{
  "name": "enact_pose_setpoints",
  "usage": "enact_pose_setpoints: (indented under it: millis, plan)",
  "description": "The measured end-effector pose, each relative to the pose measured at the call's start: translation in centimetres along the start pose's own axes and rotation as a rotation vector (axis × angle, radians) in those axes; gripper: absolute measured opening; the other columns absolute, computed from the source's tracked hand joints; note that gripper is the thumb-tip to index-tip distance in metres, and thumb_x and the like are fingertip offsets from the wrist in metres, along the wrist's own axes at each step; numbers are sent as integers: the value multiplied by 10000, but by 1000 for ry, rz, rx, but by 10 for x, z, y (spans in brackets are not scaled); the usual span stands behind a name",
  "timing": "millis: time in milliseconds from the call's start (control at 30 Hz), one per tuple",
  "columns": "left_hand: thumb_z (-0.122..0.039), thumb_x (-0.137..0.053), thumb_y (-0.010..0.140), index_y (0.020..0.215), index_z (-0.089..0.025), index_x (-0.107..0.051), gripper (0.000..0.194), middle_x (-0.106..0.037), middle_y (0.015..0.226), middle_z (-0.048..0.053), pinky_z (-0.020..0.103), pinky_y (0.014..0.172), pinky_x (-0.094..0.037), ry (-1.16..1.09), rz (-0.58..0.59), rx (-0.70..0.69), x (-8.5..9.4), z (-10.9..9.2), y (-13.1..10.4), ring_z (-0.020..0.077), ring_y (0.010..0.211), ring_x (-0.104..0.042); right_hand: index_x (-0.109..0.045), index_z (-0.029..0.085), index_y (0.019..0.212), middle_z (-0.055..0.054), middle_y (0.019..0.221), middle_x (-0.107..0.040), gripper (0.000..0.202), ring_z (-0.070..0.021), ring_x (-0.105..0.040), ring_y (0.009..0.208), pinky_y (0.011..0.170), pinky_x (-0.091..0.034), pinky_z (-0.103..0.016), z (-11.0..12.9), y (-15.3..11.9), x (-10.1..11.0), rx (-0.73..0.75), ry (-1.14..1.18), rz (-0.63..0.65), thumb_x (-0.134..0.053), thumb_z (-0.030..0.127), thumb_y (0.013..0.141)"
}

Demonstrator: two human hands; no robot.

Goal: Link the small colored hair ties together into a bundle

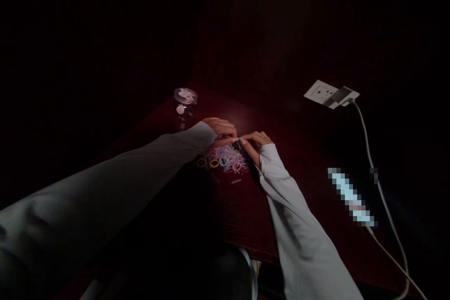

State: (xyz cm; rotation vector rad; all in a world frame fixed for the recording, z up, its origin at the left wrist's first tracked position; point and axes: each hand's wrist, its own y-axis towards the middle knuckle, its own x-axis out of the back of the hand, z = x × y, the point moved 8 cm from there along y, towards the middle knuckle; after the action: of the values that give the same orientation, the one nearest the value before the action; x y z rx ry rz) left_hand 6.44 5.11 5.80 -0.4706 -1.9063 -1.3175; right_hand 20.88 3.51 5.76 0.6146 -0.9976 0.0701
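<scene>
My left hand (222, 130) and my right hand (256, 143) meet with their fingertips close together over a pile of small hair ties (227, 155) in pink, purple and blue. Both are closed in a pinch. Whatever lies between the fingertips is too small and dark to make out. At the pile's near left edge are a yellow ring-shaped hair tie (214, 163) and a darker one. A thin pink strip (236, 181) lies apart in front of the pile. My fingers cover the far side of the heap.
Beyond my left hand stands a clear jar (185, 103) with a patterned lid on the dark red table (232, 211). A wall socket (320, 93) with a plugged-in charger (342, 96) is at the right. Its white cable (367, 143) runs down past a blurred-out bright device (351, 197).
</scene>
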Motion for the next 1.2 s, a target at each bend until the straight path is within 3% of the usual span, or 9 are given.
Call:
enact_pose_setpoints:
  millis: [567, 767, 933, 1100, 1200]
  plan:
    - [-306, -480, 985, 872, -229, -660, 227, -715, 822, -17, 256, 775, -404, 46, -2, -2, 0, -2, 0, 132, 796, -617, -725, 257, 890, -52, 851, -697, 392, -236, -571, 817, 862, -393, -387, -4, 2, 5, 44, -177, -10, -482, 531, 1028]
    - [-325, -448, 1005, 850, -216, -655, 281, -677, 771, -21, 266, 754, -394, 25, -60, 26, 5, 3, -3, 124, 718, -578, -751, 252, 923, -80, 949, -724, 342, -274, -583, 944, 893, -349, -416, -39, -3, 33, -65, -437, -137, -514, 476, 1026]
    - [-331, -435, 1016, 827, -209, -650, 311, -694, 776, -13, 282, 773, -386, 52, -65, 29, 8, 1, -4, 133, 761, -594, -794, 224, 893, -106, 991, -759, 363, -308, -570, 1026, 893, -336, -436, -59, -12, 34, -136, -618, -29, -556, 471, 1012]
    - [-335, -417, 1035, 823, -210, -643, 333, -699, 781, -16, 293, 767, -375, 92, -54, 53, 11, 1, -3, 134, 765, -589, -833, 247, 933, -101, 976, -779, 339, -311, -569, 1019, 915, -355, -480, -42, -10, 41, -152, -525, -125, -577, 458, 1007]
    - [-326, -395, 1044, 824, -209, -636, 347, -701, 788, -15, 291, 766, -376, 111, -55, 54, 13, 1, -2, 130, 760, -583, -840, 279, 1000, -68, 1018, -791, 315, -281, -585, 1009, 941, -368, -464, -17, -5, 34, -45, -311, -90, -589, 470, 1007]
